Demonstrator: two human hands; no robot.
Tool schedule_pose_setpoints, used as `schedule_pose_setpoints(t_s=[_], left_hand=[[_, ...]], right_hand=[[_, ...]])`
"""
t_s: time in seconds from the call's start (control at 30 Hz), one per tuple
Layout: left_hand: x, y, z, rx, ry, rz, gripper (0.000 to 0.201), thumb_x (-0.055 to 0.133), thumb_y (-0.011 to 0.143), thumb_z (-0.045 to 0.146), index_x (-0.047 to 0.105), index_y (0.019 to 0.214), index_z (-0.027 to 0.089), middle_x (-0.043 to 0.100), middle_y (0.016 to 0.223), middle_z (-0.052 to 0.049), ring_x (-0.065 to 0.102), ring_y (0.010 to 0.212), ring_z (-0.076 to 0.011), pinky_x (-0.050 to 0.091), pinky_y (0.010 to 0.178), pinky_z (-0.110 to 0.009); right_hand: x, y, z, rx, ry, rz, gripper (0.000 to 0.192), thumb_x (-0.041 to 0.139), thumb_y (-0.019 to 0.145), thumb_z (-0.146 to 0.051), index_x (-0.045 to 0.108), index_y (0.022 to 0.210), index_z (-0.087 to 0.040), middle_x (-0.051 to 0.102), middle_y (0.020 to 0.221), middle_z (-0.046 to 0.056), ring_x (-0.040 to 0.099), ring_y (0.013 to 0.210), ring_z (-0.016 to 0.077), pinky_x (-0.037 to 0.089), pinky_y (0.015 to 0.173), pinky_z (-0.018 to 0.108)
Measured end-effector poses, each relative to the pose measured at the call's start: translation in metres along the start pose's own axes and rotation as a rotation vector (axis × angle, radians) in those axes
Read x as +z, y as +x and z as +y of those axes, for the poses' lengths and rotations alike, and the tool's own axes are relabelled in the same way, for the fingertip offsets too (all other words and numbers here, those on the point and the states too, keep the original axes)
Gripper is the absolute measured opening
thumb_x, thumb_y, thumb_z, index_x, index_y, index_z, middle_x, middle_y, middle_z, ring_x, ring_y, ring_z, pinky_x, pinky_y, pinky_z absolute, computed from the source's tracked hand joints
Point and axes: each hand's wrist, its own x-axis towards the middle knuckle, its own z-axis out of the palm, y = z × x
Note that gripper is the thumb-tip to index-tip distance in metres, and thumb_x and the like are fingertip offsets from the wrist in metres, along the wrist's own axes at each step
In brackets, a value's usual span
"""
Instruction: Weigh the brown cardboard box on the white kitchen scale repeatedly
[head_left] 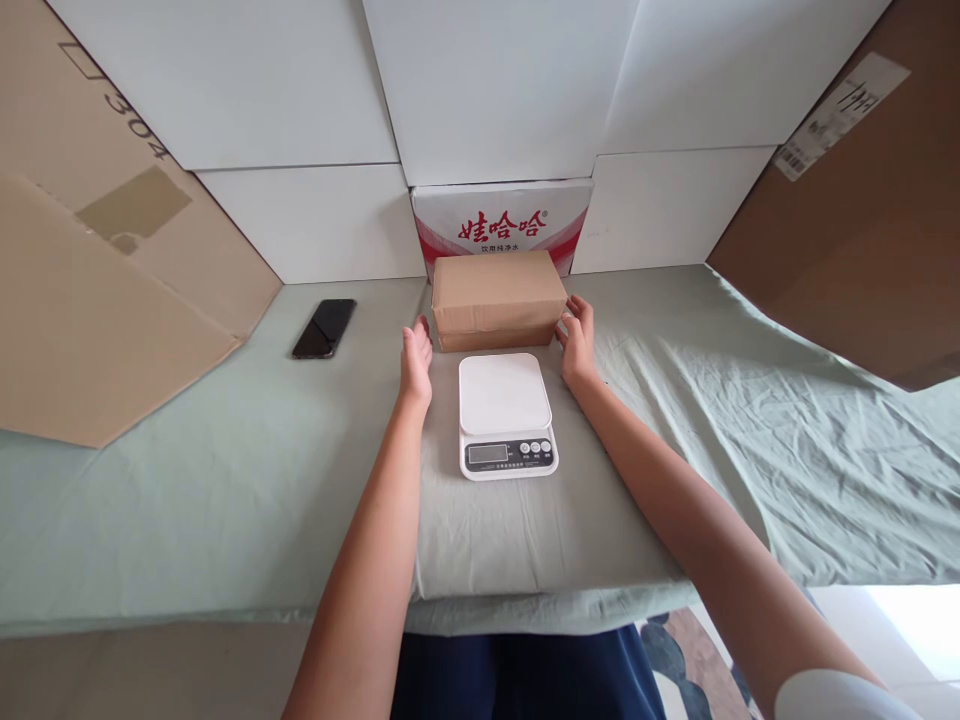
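A closed brown cardboard box (499,290) rests on the cloth-covered table between my two hands. My left hand (417,362) is upright beside the box's left end, fingers stretched out and the palm turned inward, with a small gap to the cardboard. At the right end, my right hand (577,338) has its fingers apart and slightly bent; the fingertips are at the box's edge, and I cannot tell if they press on it. Just in front of the box lies a white kitchen scale (504,395) with a blank display and round buttons, nothing on its platform.
A black phone (325,328) lies to the left on the green cloth (225,480). Behind the box stands a white and red carton (502,215) against white panels (495,90). Large cardboard sheets flank the table, one at left (112,300) and one at right (847,240).
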Motion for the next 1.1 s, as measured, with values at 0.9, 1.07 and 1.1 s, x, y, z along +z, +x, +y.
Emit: schedule_pose_setpoints(t_s=[0.9,1.07,1.1], left_hand=[[0.015,-0.007,0.002,0.097,-0.039,-0.087,0.098,0.043,0.082,0.089,0.052,0.151,0.020,0.040,0.167,-0.011,0.031,0.159,-0.0283,0.026,0.130,-0.040],[0.015,-0.005,-0.004,0.138,-0.043,-0.102,0.085,0.045,0.087,0.082,0.056,0.147,0.022,0.044,0.165,-0.010,0.031,0.159,-0.0278,0.025,0.130,-0.041],[0.014,-0.004,-0.005,0.140,-0.038,-0.091,0.085,0.046,0.087,0.082,0.057,0.146,0.022,0.044,0.165,-0.011,0.031,0.159,-0.0283,0.025,0.130,-0.042]], right_hand=[[0.004,-0.010,-0.012,-0.158,-0.071,-0.160,0.049,0.051,0.091,-0.048,0.051,0.137,-0.031,0.057,0.150,0.002,0.049,0.142,0.0259,0.038,0.125,0.051],[0.006,-0.017,-0.018,-0.218,-0.135,-0.215,0.056,0.054,0.091,-0.050,0.048,0.143,-0.029,0.054,0.153,0.005,0.044,0.146,0.0281,0.030,0.129,0.052],[0.006,-0.018,-0.018,-0.217,-0.132,-0.211,0.059,0.054,0.091,-0.052,0.046,0.144,-0.029,0.052,0.154,0.006,0.043,0.147,0.0281,0.030,0.129,0.052]])
